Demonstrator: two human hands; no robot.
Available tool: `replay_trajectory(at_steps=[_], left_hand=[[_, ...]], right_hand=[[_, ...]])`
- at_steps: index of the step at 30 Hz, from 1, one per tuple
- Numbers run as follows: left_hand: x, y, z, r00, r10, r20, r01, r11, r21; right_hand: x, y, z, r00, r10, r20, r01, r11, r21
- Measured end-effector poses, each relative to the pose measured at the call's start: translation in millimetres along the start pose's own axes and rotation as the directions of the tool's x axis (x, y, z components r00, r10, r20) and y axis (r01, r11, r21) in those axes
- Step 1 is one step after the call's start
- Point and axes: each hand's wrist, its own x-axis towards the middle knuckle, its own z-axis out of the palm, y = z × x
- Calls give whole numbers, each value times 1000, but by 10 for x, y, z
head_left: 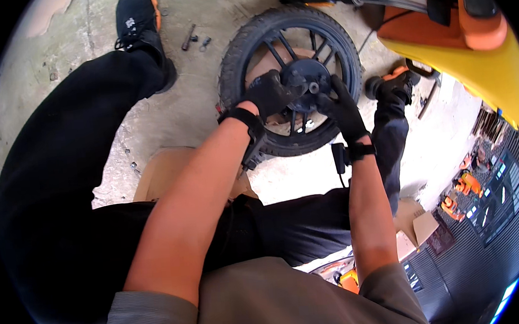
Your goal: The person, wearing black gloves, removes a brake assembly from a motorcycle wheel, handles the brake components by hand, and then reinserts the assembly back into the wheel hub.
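A black spoked motorcycle wheel with a knobbly tyre (229, 74) lies on its side on the floor between my legs. Its dark round hub (302, 71) has a small metal ring at the centre. My left hand (271, 94), in a black glove, is closed at the hub's left side, thumb toward the centre. Whatever it may hold is hidden. From the right, my gloved right hand (343, 111) straddles the hub's edge, finger and thumb apart around it. Both wrists wear black straps with small devices.
Close by at the upper right stands a yellow and orange motorcycle body (475, 62). A bolt-like metal part (189, 37) and small pieces lie left of the wheel. Cardboard (158, 172) is under my left forearm. An open carton (417, 223) sits at the right.
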Motion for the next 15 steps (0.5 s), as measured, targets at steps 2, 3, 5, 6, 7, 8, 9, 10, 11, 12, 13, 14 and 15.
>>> replay_trajectory(at_steps=[2,3,5,6,7,8,9,10,11,12,13,14,15], left_hand=[[3,183,-69,997,-21,68,13,995,104],[-14,211,-52,999,-34,41,28,990,138],[-53,275,-17,998,-55,-16,57,976,209],[-38,334,-7,995,-96,34,85,968,236],[-34,328,55,997,-81,14,75,966,249],[-20,286,130,998,-66,-13,67,963,263],[-20,220,225,998,-54,-39,62,959,275],[-35,154,322,985,-14,-173,65,955,290],[-12,114,364,989,4,-151,45,947,319],[10,65,388,991,21,-129,26,937,348],[24,16,411,993,38,-108,6,926,377],[62,47,355,998,25,-50,-5,927,374],[75,96,330,999,13,-34,1,928,372]], right_hand=[[77,319,-30,958,-282,-47,246,898,-365],[110,268,36,966,-253,-59,221,918,-328],[122,190,114,975,-214,-59,181,919,-351],[130,204,116,969,-235,-71,186,893,-411],[136,219,116,963,-256,-80,190,863,-468],[148,217,124,956,-280,-83,197,829,-524],[128,145,154,964,-256,-70,186,840,-510],[113,68,178,971,-233,-56,175,851,-496],[110,10,176,975,-217,-51,166,860,-482],[127,19,158,982,-184,-41,143,869,-473],[147,22,135,988,-151,-31,119,876,-466],[172,31,124,987,-158,-37,113,834,-540],[181,41,116,985,-166,-43,105,786,-610]])
